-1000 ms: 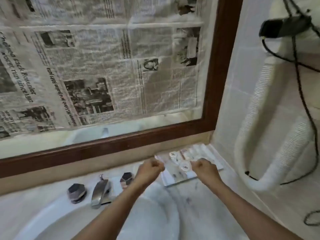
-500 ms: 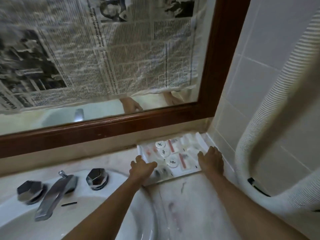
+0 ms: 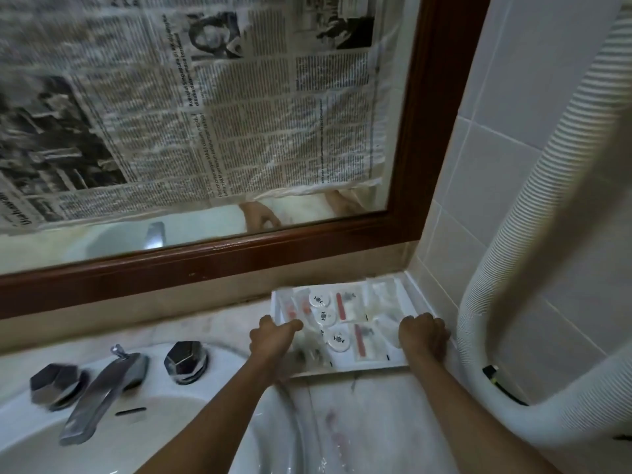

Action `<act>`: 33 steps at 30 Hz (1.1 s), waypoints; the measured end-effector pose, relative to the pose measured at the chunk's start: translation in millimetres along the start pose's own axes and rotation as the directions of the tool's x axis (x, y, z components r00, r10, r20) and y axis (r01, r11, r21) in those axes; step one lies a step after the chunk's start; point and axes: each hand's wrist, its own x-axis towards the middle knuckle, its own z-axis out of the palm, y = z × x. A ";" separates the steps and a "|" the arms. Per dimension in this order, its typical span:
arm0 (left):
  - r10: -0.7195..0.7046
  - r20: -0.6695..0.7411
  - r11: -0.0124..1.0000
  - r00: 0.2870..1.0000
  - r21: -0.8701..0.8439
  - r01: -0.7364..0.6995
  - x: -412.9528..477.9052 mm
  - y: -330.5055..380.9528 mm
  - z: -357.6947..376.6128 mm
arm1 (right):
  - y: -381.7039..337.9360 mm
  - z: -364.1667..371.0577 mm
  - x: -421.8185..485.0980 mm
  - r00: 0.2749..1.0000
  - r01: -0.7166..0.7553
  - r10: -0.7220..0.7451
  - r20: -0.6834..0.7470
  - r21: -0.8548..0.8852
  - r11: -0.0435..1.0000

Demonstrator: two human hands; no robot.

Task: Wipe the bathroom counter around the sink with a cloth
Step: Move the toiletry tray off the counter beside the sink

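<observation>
Left hand (image 3: 273, 340) curled over the left edge of a white tray (image 3: 372, 364), right hand (image 3: 424, 336) gripping its right edge. Tray rests at the bench's (image 3: 383, 425) back right corner, beside the sink (image 3: 171, 439), below the mirror (image 3: 239, 265).

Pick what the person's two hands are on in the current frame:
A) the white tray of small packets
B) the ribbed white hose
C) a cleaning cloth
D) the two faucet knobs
A: the left hand and the right hand each grip an opposite side of the white tray in the counter's back corner, fingers curled over its edges; no cloth is in view.
</observation>
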 end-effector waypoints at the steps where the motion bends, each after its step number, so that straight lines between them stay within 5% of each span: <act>1: 0.002 -0.018 1.000 1.000 -0.020 -0.003 -1.5 -0.7 -1.4 | 0.7 -3.7 -4.8 1.000 -0.005 0.005 -0.008 0.030 1.000; 14: 0.025 -0.309 0.975 0.951 -0.202 -0.092 -127.4 -47.0 -86.0 | 16.6 -41.6 -108.7 0.996 0.065 -0.073 0.045 0.169 0.984; 19: -0.077 -0.391 0.950 0.917 -0.308 -0.051 -183.8 -98.9 -148.9 | 15.8 -61.7 -189.3 0.980 0.154 -0.176 0.092 0.208 0.966; 33: -0.240 -0.555 0.794 0.796 -0.584 -0.168 -354.5 -286.0 -398.1 | -20.1 8.2 -490.9 0.820 0.239 -0.379 0.429 0.344 0.908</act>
